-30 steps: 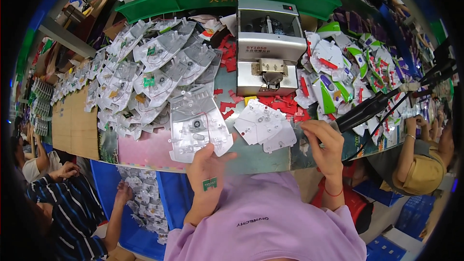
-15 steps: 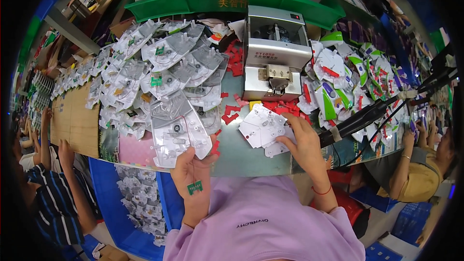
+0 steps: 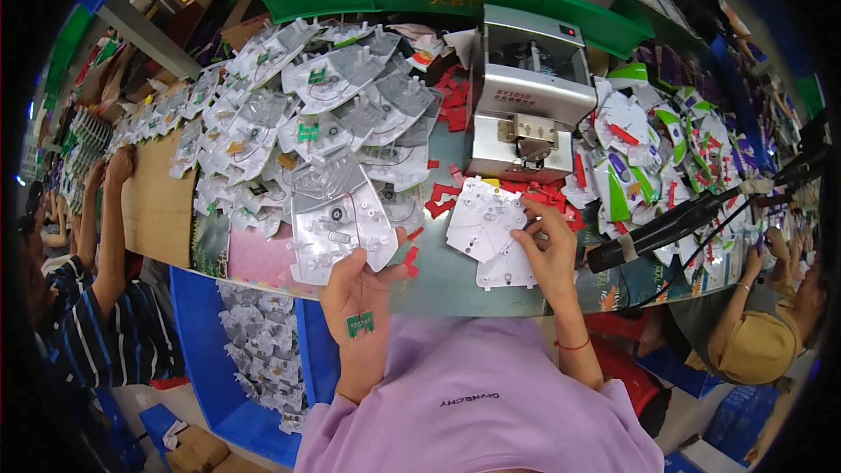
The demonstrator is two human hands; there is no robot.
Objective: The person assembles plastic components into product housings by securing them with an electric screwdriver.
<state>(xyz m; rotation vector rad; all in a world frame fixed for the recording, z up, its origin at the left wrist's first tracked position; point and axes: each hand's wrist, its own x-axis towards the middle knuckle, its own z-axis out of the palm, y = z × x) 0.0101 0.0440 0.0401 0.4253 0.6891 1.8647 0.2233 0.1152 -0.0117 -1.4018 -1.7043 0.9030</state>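
My left hand (image 3: 355, 298) is closed on the near edge of a white and clear plastic housing (image 3: 337, 241), thumb on top. The housing carries a round dark part and a small coil spring. A thin wire runs from it to a small green circuit board (image 3: 360, 325), which hangs over my palm near the wrist. My right hand (image 3: 552, 250) grips the right edge of a white plastic panel (image 3: 486, 221) between thumb and curled fingers. This panel lies on the table, partly over another white plastic piece (image 3: 508, 268).
A silver screw-feeder machine (image 3: 526, 92) stands behind, with red plastic pieces (image 3: 451, 101) around it. Similar housings (image 3: 350, 79) pile up left; white-green shells (image 3: 657, 149) lie right. A black tool arm (image 3: 657, 232) reaches in. A blue bin (image 3: 197, 342) holds parts. Co-workers sit at both sides.
The view has shifted, so the table's contents sit farther right. The panel under my right hand has turned slightly, and more of the piece beneath shows. Both hands keep their holds.
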